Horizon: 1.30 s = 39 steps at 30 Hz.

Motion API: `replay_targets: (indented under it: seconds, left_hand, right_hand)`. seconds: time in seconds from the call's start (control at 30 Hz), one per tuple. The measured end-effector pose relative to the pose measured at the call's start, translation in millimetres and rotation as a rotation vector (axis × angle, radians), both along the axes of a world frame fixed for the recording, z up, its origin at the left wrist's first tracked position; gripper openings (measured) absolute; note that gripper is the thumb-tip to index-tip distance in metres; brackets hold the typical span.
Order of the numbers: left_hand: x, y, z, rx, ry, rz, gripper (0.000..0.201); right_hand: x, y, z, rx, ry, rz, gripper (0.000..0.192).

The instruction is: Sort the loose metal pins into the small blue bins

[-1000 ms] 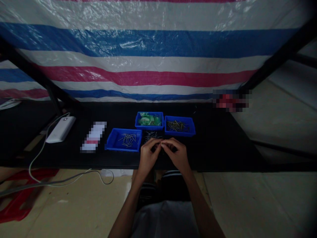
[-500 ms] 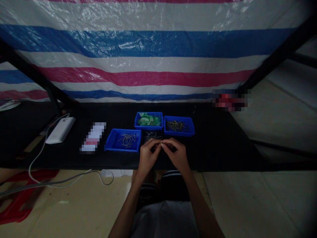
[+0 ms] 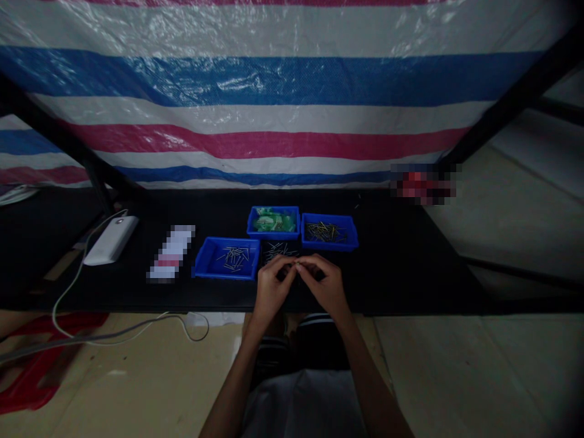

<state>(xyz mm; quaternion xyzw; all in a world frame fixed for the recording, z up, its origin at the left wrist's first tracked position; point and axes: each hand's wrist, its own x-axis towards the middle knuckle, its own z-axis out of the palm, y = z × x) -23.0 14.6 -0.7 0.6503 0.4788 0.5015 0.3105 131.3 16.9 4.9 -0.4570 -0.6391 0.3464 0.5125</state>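
1. The left hand and the right hand meet at the fingertips, thumb and forefinger of each drawn together on a small pale item between them. It is too small to identify.
2. Just beyond the left hand lies a loose heap of thin metal pins, partly hidden by its fingers; whether they rest in a dark tray or directly on the black tabletop cannot be told.
3. To the left of the left hand, near it, a blue tray holds scattered silvery pins.
4. Straight beyond the hands, past the heap, a second blue tray contains green-and-clear plastic packets.
5. Beyond the right hand, just beside that one, a third blue tray holds a pile of darker, brassy metal pieces.
6. Well to the left of the left hand are a pixelated white rectangle and, farther out, a white box-shaped device with a cable running from it.
7. Farthest beyond both hands hangs a striped plastic sheet.
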Motion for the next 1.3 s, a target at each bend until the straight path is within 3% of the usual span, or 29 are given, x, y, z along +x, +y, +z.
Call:
replay_targets:
  seconds: [1.3]
  left_hand:
    - [-0.8, -0.3, 0.2, 0.001, -0.01, 0.003, 0.014]
  right_hand:
    - [0.0, -0.5, 1.2, -0.002, 0.001, 0.013, 0.01]
